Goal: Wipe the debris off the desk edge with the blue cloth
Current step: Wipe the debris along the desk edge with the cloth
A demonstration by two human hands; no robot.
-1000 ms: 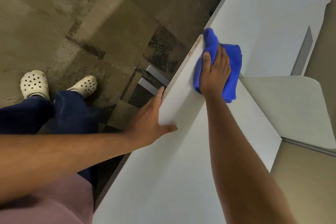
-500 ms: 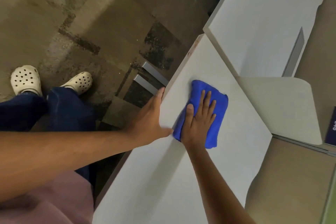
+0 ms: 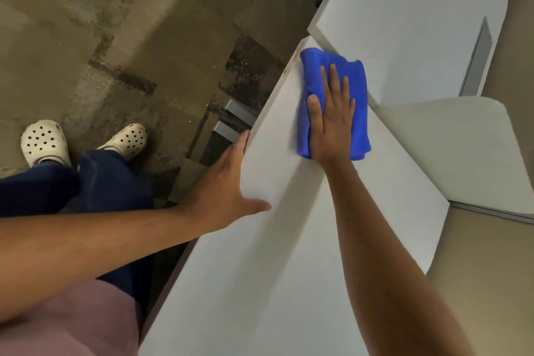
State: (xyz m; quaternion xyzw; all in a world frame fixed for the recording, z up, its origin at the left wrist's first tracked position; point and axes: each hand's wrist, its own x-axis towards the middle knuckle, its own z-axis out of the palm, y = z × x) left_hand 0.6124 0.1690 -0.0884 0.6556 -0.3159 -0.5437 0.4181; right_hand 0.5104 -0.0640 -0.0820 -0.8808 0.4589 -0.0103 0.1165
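Note:
A folded blue cloth [image 3: 354,87] lies flat on the white desk [image 3: 274,254], close to its far left corner. My right hand [image 3: 332,121] presses down on the cloth, palm flat and fingers spread. My left hand [image 3: 231,185] rests on the desk's left edge, fingers over the side and thumb on top, holding nothing. A brownish smear of debris [image 3: 294,59] marks the desk edge just left of the cloth's far end.
A second white desk [image 3: 404,9] butts against the far end, with a grey slot [image 3: 476,58] in it. A pale rounded panel [image 3: 450,147] sits to the right. Below the edge are the stained floor [image 3: 115,37], my legs and white clogs [image 3: 127,139].
My right hand first pulled the cloth back toward me, then slid it forward again to the far corner by the desk edge. My left hand has stayed on the edge.

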